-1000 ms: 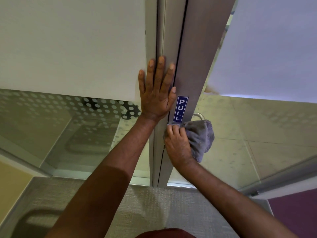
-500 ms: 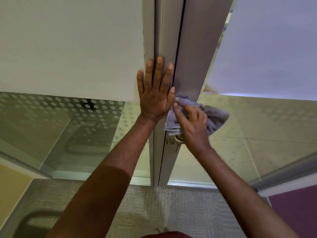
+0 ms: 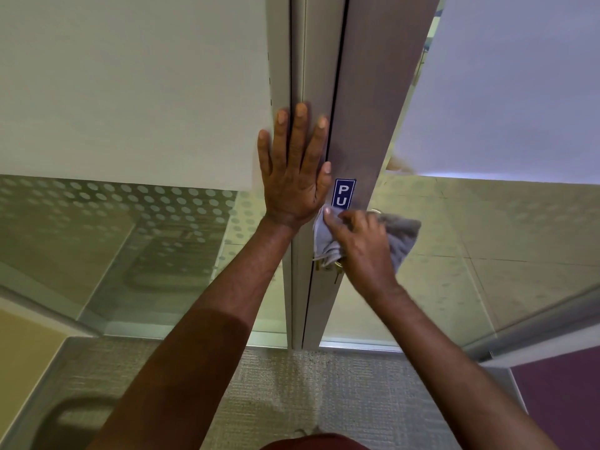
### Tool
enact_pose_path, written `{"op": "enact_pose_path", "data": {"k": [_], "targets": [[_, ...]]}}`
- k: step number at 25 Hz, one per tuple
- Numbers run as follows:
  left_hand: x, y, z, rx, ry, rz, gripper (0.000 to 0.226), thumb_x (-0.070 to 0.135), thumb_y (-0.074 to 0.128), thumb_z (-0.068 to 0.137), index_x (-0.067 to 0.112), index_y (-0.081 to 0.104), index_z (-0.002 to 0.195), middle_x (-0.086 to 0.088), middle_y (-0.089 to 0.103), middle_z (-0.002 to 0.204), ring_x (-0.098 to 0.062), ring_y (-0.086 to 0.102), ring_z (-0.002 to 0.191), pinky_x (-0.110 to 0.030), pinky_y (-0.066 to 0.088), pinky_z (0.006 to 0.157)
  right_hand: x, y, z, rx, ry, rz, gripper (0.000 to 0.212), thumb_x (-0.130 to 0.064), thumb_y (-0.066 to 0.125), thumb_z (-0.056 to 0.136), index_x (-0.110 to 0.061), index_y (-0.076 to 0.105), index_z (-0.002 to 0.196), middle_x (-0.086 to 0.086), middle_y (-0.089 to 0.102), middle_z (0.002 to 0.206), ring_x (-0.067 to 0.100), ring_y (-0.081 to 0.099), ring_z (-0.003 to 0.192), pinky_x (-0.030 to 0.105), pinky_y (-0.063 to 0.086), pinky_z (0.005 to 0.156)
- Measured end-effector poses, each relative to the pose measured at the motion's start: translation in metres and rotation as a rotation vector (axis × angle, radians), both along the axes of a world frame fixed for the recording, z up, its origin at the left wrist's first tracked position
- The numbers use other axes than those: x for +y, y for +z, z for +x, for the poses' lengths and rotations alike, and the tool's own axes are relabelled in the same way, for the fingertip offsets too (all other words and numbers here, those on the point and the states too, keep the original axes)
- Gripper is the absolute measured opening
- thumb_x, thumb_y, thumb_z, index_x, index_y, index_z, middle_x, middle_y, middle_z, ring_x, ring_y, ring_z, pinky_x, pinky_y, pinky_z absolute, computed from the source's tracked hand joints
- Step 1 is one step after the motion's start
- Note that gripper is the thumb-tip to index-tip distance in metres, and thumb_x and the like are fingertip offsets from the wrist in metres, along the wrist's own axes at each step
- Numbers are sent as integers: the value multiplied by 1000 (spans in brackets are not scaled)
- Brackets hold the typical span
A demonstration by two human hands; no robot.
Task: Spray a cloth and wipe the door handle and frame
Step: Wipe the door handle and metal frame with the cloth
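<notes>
A grey metal door frame (image 3: pixel 357 92) runs up the middle of the view. My left hand (image 3: pixel 293 170) lies flat against it, fingers spread upward. Just below, my right hand (image 3: pixel 365 248) presses a grey cloth (image 3: pixel 401 237) onto the frame, covering the lower half of a blue PULL sticker (image 3: pixel 343 191). Only a sliver of the metal door handle (image 3: pixel 375 212) shows above the cloth. A brass lock with keys (image 3: pixel 328 264) peeks out under the cloth. No spray bottle is visible.
Frosted glass panels stand on both sides, dotted glass (image 3: pixel 130 206) at left and a glass door leaf (image 3: pixel 503 92) at right. Grey carpet (image 3: pixel 292 384) lies below, with a purple panel (image 3: pixel 561 401) at the lower right.
My right hand with the cloth rose from below the sticker to cover it, then slid down a little, so the top of the sticker shows again. My left hand stayed put.
</notes>
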State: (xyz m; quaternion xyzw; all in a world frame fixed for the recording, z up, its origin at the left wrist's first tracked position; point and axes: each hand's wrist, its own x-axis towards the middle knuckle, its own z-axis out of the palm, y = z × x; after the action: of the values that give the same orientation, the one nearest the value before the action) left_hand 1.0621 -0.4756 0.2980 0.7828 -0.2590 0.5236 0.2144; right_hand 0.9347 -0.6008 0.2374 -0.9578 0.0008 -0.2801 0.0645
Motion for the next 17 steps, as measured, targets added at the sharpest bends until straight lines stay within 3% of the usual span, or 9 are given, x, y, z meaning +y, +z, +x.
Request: {"op": "enact_pose_path", "data": {"k": [2,4,8,10,13,17], "targets": [[1,0,0,11,-3,7,56,38,36,104,17,31,155,-17,32,163,-24,0,162,-54,7,128,9,-22,-3,174,-18,-111,79,-24,79,83,-24,41,153,11,57,122,30,53,107,42,46,87],[1,1,0,-2,-2,9,55,37,37,104,16,33,155,-20,37,161,-29,10,160,-56,11,127,16,-27,-4,218,-39,-167,72,-23,76,84,-23,44,149,10,55,122,30,51,110,43,44,91],[1,0,1,3,7,-1,55,37,35,105,17,31,156,-14,24,162,-18,-13,160,-52,3,129,11,-7,-12,294,32,-166,57,-27,75,83,-29,58,137,6,57,123,28,52,111,42,44,92],[1,-1,2,5,13,-1,55,38,35,105,17,32,156,-14,26,162,-18,-14,160,-52,3,129,0,-2,-34,303,113,147,54,-15,71,83,-30,64,134,2,61,116,25,54,104,38,46,84],[0,-1,3,-14,18,3,54,38,35,105,16,34,155,-16,33,160,-18,-11,160,-53,7,128,-20,8,-78,312,202,921,53,4,55,90,-27,66,132,-2,65,111,14,62,101,29,51,81],[-1,-2,2,-13,21,-22,54,38,34,106,16,35,155,-17,32,160,-18,-12,160,-53,7,128,-20,5,-106,319,102,1883,38,7,57,94,-7,65,128,20,73,117,34,72,102,46,59,91]]}}
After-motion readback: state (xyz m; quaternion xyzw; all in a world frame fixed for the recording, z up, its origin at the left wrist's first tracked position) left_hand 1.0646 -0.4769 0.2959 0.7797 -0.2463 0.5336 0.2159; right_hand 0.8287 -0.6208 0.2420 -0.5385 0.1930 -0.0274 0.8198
